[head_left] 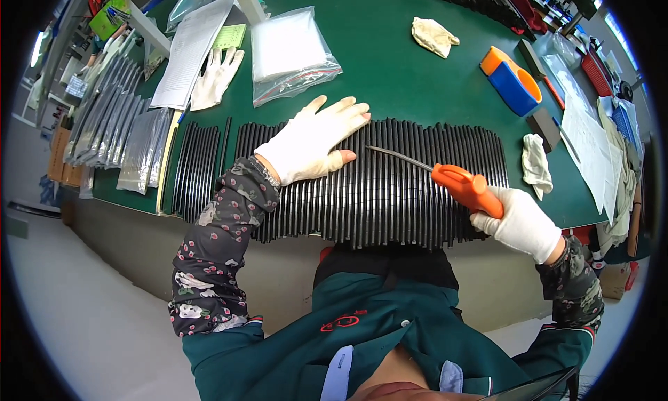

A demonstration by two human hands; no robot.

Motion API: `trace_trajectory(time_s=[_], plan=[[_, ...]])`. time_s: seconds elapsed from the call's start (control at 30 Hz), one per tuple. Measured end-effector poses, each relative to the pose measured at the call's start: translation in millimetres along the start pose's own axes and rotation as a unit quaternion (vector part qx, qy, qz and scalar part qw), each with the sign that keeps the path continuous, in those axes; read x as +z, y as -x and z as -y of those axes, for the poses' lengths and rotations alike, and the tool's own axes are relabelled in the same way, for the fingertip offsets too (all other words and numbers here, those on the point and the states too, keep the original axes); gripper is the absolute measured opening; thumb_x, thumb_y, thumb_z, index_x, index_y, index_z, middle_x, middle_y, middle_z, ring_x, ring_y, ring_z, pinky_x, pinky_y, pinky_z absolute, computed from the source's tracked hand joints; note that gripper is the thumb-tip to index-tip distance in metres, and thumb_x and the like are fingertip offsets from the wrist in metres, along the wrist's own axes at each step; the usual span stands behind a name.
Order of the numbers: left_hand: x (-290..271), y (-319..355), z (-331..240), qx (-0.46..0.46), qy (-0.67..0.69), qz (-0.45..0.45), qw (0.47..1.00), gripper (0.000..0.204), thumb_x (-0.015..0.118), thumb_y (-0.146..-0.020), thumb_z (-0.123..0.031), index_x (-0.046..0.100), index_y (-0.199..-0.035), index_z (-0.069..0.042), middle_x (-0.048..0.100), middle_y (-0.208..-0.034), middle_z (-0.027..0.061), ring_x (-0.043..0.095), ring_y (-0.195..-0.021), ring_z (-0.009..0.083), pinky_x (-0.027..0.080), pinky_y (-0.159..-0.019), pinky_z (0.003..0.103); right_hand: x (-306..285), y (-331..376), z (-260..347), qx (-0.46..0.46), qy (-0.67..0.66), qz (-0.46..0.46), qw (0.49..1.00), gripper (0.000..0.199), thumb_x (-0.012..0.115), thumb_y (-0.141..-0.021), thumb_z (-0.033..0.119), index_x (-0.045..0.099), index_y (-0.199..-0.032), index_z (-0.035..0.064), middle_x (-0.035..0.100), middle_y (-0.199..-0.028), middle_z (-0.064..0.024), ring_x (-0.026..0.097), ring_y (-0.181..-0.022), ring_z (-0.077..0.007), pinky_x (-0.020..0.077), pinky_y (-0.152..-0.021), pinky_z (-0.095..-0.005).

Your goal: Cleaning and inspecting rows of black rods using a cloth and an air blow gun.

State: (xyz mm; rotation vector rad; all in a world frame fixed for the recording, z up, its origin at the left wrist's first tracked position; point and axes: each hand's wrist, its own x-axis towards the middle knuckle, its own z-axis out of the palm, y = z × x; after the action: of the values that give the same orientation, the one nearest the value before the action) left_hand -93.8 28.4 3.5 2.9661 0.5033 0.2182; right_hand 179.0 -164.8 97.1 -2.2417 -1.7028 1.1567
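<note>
A wide row of thin black rods (417, 213) lies side by side along the table's near edge, their ends sticking out past it. My left hand (313, 140), in a white glove with some fingertips bare, rests flat on the upper left part of the row, fingers spread and thumb apart. Gloved in white too, my right hand (522, 220) is closed round the orange handle of a tool with a long thin metal shaft (403, 157). The shaft points left across the rods, and its tip is just right of my left hand. Whether the tip touches a rod I cannot tell.
A smaller group of black rods (196, 168) lies to the left, beside bagged bundles (139, 150). Farther back are a spare glove (217, 79), printed sheets (191, 50) and a clear zip bag (292, 53). An orange-and-blue tape dispenser (511, 84) and cloth pieces (536, 166) lie right.
</note>
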Motion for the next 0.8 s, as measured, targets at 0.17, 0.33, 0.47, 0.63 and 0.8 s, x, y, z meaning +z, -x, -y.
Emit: trace_trajectory(time_s=[0.17,0.33,0.47,0.63,0.8], plan=[[2.9,2.3,4.7,0.006,0.018,-0.018,1.000,0.061,0.048,-0.092,-0.046,0.041,-0.137,-0.005,0.040,-0.146,0.0123,0.031,-0.139,0.0283,0.022,-0.114,0.051,4.5,-2.2,0.0,-0.036,0.024,-0.018,0.999,0.028,0.069,-0.080,0.025,0.062,-0.096,0.0029,0.063,-0.074,-0.0170,0.062,-0.071,-0.0351,0.0489,-0.068,-0.0397],[0.2,4.2,5.0,0.008,0.035,-0.025,0.999,0.061,0.050,-0.091,-0.047,0.044,-0.135,-0.005,0.040,-0.146,0.0121,0.032,-0.139,0.0288,0.022,-0.114,0.050,3.9,0.3,-0.5,-0.016,0.039,-0.013,0.999,0.027,0.069,-0.079,0.025,0.063,-0.095,0.0043,0.063,-0.074,-0.0172,0.062,-0.072,-0.0358,0.0489,-0.068,-0.0405],[3.3,10.0,10.1,0.010,0.021,-0.029,0.999,0.065,0.046,-0.092,-0.053,0.044,-0.134,-0.003,0.039,-0.146,0.0137,0.032,-0.139,0.0296,0.022,-0.114,0.050,4.7,2.4,0.1,-0.020,0.031,-0.006,0.999,0.026,0.069,-0.079,0.025,0.063,-0.095,0.0045,0.063,-0.074,-0.0171,0.062,-0.072,-0.0359,0.0489,-0.068,-0.0405],[1.0,7.7,7.1,0.005,0.009,-0.023,1.000,0.070,0.038,-0.092,-0.059,0.044,-0.134,-0.003,0.039,-0.146,0.0146,0.031,-0.139,0.0311,0.023,-0.113,0.050,3.8,-0.6,-0.7,-0.017,-0.008,-0.012,1.000,0.027,0.069,-0.079,0.025,0.063,-0.095,0.0049,0.063,-0.076,-0.0177,0.062,-0.073,-0.0361,0.0490,-0.069,-0.0402],[1.5,6.4,6.7,0.005,0.021,-0.024,0.999,0.074,0.035,-0.092,-0.062,0.042,-0.136,-0.003,0.039,-0.146,0.0148,0.031,-0.139,0.0313,0.023,-0.113,0.051,5.7,2.2,-9.5,-0.062,0.026,-0.008,0.998,0.029,0.070,-0.079,0.025,0.063,-0.097,0.0041,0.063,-0.076,-0.0177,0.063,-0.072,-0.0348,0.0495,-0.069,-0.0393]])
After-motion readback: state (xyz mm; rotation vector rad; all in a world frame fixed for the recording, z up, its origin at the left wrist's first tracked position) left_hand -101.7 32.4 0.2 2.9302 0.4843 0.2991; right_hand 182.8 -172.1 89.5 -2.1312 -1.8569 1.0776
